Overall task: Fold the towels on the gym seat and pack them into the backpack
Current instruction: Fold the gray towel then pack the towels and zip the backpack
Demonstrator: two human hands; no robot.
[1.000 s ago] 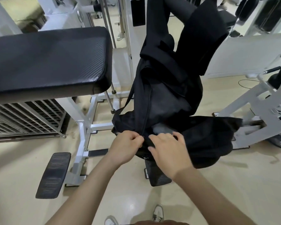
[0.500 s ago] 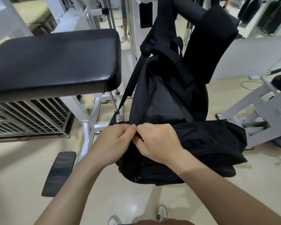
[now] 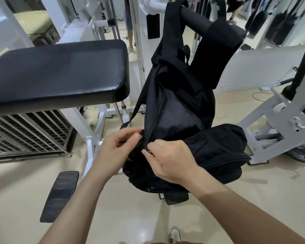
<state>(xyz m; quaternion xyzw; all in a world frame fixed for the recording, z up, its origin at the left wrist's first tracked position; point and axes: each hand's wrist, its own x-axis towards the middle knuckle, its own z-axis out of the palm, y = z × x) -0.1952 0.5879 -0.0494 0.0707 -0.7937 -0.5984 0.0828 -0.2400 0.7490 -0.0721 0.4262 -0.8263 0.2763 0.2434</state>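
the right hand (image 3: pixel 173 161) is pinching a small metal zipper pull (image 3: pixel 150 151) at the near end of the backpack (image 3: pixel 180 110), while the left hand (image 3: pixel 116 152), just beside it, is gripping the black fabric at the zipper's edge. the backpack is hanging from a padded bar (image 3: pixel 199 19) beyond the hands, its lower part bulging toward the camera. left of the backpack, the gym seat (image 3: pixel 56 71) is lying bare with no towels showing, so packing is probably finishing and zipping is what remains. whether towels are sitting inside is hidden, and the dark zipper track is hard to follow.
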